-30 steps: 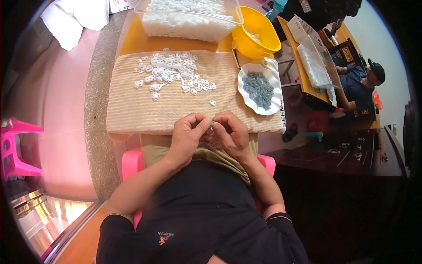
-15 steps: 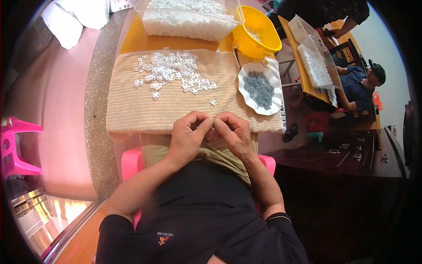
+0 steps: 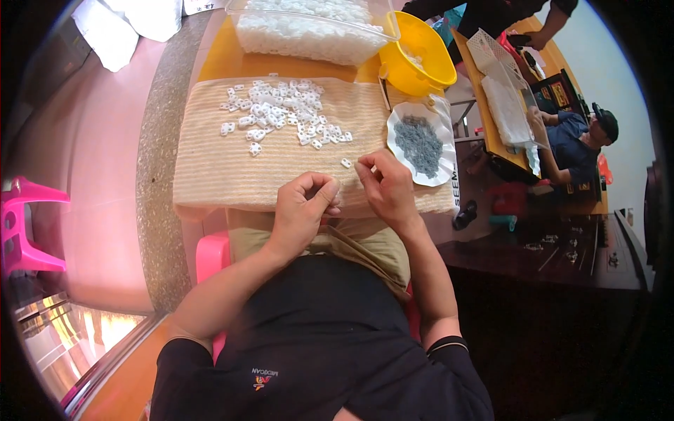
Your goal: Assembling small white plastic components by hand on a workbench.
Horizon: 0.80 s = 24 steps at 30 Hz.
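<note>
My left hand (image 3: 305,205) is closed in a pinch just above the near edge of the striped beige towel (image 3: 260,179); what its fingertips hold, if anything, is too small to make out. To its right my right hand (image 3: 390,188) is pinched too, its fingertips beside a single small white plastic piece with two holes (image 3: 346,163) lying on the towel. Farther off lies a loose heap of similar white pieces (image 3: 284,105). On the right a white scalloped dish (image 3: 446,151) holds many tiny dark grey parts (image 3: 419,146).
A clear bin (image 3: 242,35) of white pieces stands at the table's far edge, beside a yellow tub (image 3: 439,59). Pink stools (image 3: 28,224) stand at left. At the right, two people work at another table with a clear bin (image 3: 509,112) and a white basket (image 3: 484,45).
My hands were together at the fingertips and are now apart. The right hand has moved up and right toward the lone white piece; the left has stayed near its place.
</note>
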{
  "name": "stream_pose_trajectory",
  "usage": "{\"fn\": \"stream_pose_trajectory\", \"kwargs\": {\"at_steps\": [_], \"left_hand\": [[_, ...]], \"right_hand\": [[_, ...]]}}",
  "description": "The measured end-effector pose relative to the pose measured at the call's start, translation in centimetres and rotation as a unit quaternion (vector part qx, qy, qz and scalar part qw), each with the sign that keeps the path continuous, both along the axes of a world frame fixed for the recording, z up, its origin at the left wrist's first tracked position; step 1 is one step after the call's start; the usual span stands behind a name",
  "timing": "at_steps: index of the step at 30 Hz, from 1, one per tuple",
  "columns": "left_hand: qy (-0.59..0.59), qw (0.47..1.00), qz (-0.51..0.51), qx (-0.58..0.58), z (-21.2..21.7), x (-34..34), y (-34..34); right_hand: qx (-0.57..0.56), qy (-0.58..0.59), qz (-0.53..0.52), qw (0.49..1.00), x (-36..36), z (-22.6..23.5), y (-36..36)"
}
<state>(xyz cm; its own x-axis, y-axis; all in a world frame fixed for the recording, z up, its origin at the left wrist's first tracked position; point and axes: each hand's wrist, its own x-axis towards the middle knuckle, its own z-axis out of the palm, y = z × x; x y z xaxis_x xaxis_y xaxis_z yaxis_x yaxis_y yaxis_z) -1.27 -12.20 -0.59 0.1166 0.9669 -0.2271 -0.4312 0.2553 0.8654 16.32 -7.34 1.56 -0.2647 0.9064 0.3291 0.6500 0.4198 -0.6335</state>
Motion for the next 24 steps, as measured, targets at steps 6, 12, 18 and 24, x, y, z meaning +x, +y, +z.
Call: {"fn": "stream_pose_trajectory", "kwargs": {"at_steps": [6,12,18,24], "left_hand": [[-0.026,0.999,-0.01,-0.017,-0.7,-0.6,-0.1],[-0.036,0.998,-0.015,-0.05,-0.4,-1.4,0.1],[-0.073,0.994,-0.059,-0.057,0.2,-1.6,0.1],[-0.135,0.984,-0.082,-0.083,-0.5,-0.7,-0.2]], "right_hand": [[0.043,-0.146,-0.017,0.988,-0.4,-1.0,2.4],[0.053,-0.141,-0.037,0.988,-0.6,-1.3,1.9],[-0.11,0.19,0.137,0.966,-1.1,-1.0,-1.9],[-0.153,0.253,0.123,0.947,-0.7,-1.7,-3.0]]}}
